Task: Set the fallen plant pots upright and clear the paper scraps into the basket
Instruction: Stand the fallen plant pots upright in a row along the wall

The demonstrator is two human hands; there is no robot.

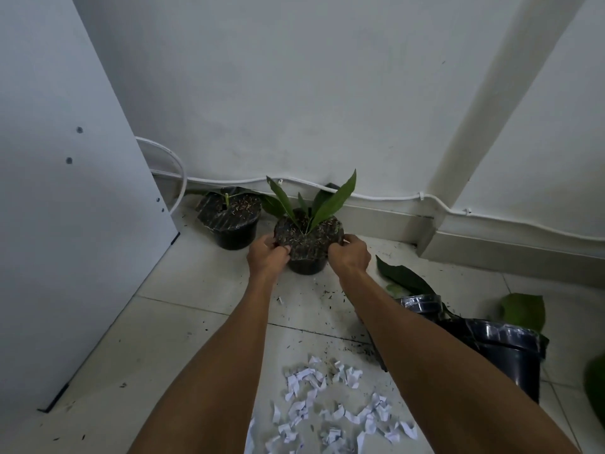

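A black plant pot point(307, 247) with long green leaves stands upright on the floor tiles near the wall. My left hand point(266, 257) grips its left rim and my right hand point(350, 253) grips its right rim. A second black pot point(230, 221) stands upright behind it to the left. Two more black pots point(510, 352) lie tipped on the floor at the right, partly hidden by my right forearm, with leaves spread around them. A heap of white paper scraps point(330, 407) lies on the tiles between my forearms.
A white cabinet panel point(65, 191) stands at the left. A white cable point(376, 196) runs along the skirting of the wall. Loose soil point(330, 306) is scattered on the tiles. No basket is in view.
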